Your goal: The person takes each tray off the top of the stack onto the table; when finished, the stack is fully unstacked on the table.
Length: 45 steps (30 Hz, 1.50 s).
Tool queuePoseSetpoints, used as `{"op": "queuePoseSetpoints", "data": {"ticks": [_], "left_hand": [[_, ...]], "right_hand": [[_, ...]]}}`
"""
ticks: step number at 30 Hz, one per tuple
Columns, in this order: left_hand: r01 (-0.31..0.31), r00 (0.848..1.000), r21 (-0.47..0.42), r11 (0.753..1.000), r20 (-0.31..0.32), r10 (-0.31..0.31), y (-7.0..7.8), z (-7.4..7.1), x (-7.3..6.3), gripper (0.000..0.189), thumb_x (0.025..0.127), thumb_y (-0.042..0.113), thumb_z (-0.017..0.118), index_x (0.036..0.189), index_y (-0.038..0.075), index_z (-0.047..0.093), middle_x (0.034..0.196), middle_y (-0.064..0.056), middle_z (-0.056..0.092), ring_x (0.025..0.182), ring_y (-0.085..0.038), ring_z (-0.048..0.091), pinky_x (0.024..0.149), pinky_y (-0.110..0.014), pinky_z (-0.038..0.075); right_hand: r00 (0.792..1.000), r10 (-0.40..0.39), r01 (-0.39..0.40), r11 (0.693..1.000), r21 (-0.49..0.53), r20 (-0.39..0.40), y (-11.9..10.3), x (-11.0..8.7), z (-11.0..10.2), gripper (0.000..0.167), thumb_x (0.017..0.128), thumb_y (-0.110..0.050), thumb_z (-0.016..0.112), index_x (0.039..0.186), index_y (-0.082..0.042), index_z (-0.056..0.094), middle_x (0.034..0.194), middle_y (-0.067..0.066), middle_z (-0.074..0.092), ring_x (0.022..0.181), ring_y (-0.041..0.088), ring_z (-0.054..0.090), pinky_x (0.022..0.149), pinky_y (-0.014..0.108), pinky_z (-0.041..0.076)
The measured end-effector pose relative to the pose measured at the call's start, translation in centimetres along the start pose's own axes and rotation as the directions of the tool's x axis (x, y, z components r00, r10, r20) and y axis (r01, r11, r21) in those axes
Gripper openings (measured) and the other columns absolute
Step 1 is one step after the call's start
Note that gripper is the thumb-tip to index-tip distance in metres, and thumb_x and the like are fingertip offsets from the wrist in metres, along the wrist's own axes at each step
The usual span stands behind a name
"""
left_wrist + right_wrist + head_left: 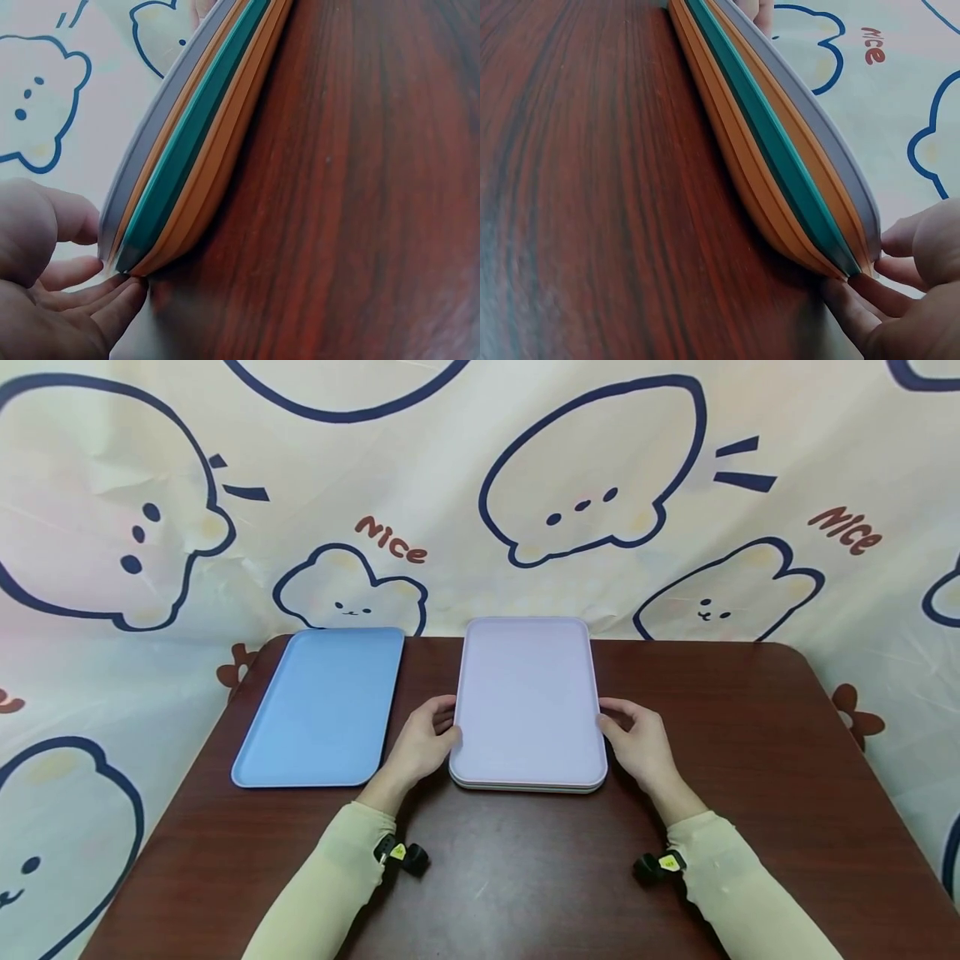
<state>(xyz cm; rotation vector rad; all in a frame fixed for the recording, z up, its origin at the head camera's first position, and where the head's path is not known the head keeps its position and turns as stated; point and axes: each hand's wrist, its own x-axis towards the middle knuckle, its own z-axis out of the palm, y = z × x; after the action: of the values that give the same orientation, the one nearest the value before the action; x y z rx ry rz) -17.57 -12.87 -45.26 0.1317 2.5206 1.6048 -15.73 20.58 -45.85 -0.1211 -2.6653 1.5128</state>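
Note:
A stack of rectangular trays lies at the middle of the table, with a lavender tray [527, 702] on top. Below it the wrist views show an orange tray [799, 120], a teal tray [191, 142] and more orange [217, 176] at the bottom. My left hand [424, 739] grips the stack's left side, its thumb at the lavender rim and its other fingertips against the lower edges. On the right side my right hand [637, 739] holds the stack the same way. To the left of my left hand lies a blue tray [322, 706], apart from the stack.
The dark brown wooden table [750, 760] extends to both sides. A cream cloth [450, 468] printed with cartoon outlines hangs behind and beside it. Each wrist wears a small black camera [415, 859].

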Motion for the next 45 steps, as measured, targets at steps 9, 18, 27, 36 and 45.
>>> {"op": "queuePoseSetpoints", "data": {"ticks": [9, 18, 27, 36, 45], "left_hand": [[0.004, 1.000, 0.039, 0.999, -0.027, -0.003, -0.6, -1.0, -0.2, 0.056, 0.098, -0.002, 0.055, 0.153, -0.008, 0.050, 0.151, -0.031, 0.059, 0.142, -0.043, 0.061, 0.119, -0.050, 0.052], [0.008, 0.999, 0.055, 0.998, -0.044, -0.006, -1.3, -3.0, -0.7, 0.057, 0.098, -0.004, 0.051, 0.154, -0.012, 0.047, 0.150, -0.035, 0.058, 0.141, -0.047, 0.059, 0.119, -0.054, 0.051], [0.007, 0.995, 0.256, 0.967, -0.095, 0.018, -1.9, -5.2, -1.5, 0.054, 0.100, 0.003, 0.054, 0.154, -0.008, 0.052, 0.154, -0.033, 0.056, 0.145, -0.047, 0.055, 0.120, -0.059, 0.048], [-0.069, 0.981, 0.328, 0.942, -0.147, 0.123, -2.9, -6.8, -1.9, 0.051, 0.097, 0.000, 0.056, 0.146, -0.012, 0.060, 0.153, -0.032, 0.057, 0.139, -0.050, 0.060, 0.120, -0.057, 0.049], [0.043, 0.992, 0.228, 0.973, -0.127, -0.014, -3.5, -8.4, -2.1, 0.053, 0.103, 0.005, 0.051, 0.153, -0.010, 0.052, 0.154, -0.035, 0.055, 0.144, -0.049, 0.056, 0.120, -0.058, 0.049]], "right_hand": [[0.999, -0.031, 0.031, 0.999, 0.021, 0.013, -0.4, 0.1, 1.3, 0.033, 0.104, -0.009, 0.066, 0.134, 0.002, 0.073, 0.133, 0.025, 0.073, 0.126, 0.031, 0.064, 0.104, 0.037, 0.053], [0.999, -0.038, 0.036, 0.998, 0.048, 0.033, -1.5, 0.5, 3.3, 0.032, 0.103, -0.009, 0.068, 0.132, 0.002, 0.074, 0.131, 0.024, 0.075, 0.119, 0.030, 0.068, 0.096, 0.029, 0.056], [0.996, -0.066, 0.062, 0.995, 0.078, 0.054, -2.8, 0.8, 5.5, 0.030, 0.102, -0.008, 0.069, 0.130, 0.002, 0.075, 0.122, 0.023, 0.078, 0.106, 0.029, 0.076, 0.081, 0.014, 0.053], [0.996, -0.063, 0.056, 0.991, 0.123, 0.057, -3.8, 0.8, 7.4, 0.031, 0.101, -0.007, 0.071, 0.129, 0.003, 0.075, 0.123, 0.023, 0.078, 0.110, 0.032, 0.078, 0.086, 0.023, 0.058], [0.996, -0.077, 0.070, 0.989, 0.132, 0.050, -4.7, 0.9, 9.0, 0.032, 0.099, -0.009, 0.071, 0.129, 0.003, 0.076, 0.116, 0.023, 0.080, 0.107, 0.032, 0.079, 0.090, 0.032, 0.060]]}}
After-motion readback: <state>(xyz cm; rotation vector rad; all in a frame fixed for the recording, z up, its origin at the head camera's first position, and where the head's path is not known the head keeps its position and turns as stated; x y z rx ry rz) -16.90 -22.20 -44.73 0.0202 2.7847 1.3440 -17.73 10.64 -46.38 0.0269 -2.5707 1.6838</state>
